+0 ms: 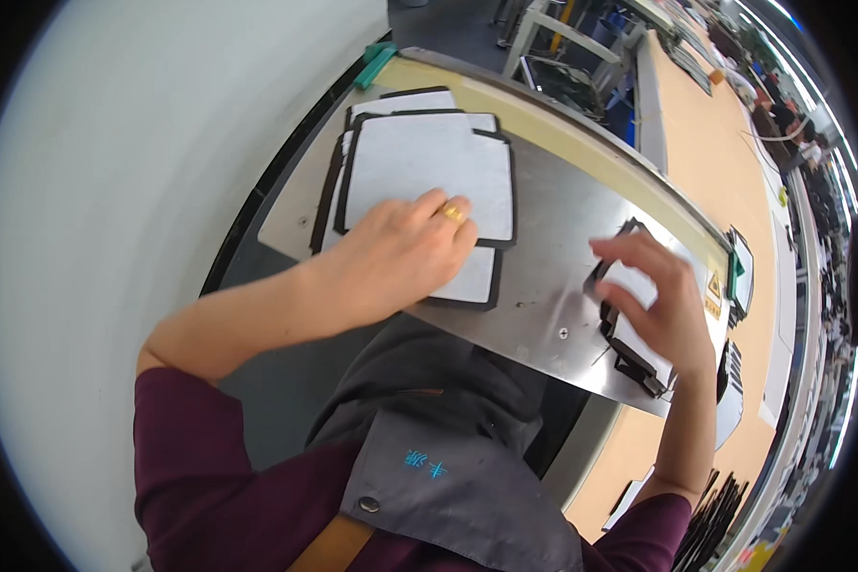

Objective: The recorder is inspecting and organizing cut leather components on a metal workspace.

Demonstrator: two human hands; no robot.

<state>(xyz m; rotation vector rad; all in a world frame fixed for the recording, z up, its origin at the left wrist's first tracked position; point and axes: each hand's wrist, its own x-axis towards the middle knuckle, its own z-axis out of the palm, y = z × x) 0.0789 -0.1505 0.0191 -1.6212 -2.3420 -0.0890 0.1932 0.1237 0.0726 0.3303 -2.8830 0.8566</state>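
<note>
My left hand [418, 247] rests on the lower part of a white panel with a black border [422, 164], its fingers curled and their tips hidden. A gold-coloured ring is on one finger. Under that panel lie several similar ones, unevenly stacked; a lower panel [468, 279] juts out towards me. To the right, my right hand [647, 293] is over a second pile of black-edged white pieces [633, 286], thumb and index finger apart. Blur at its fingertips hides whether they touch the dark edge there. Both piles lie on a metal plate [543, 214].
Green blocks [375, 64] sit at the ends of the plate's far bar [558, 107]. A white wall [150, 143] rises on the left. Beyond the plate's right end, a wooden-topped bench [715, 186] carries more black-edged pieces [740, 275]. A yellow warning sticker [715, 286] is near the right block.
</note>
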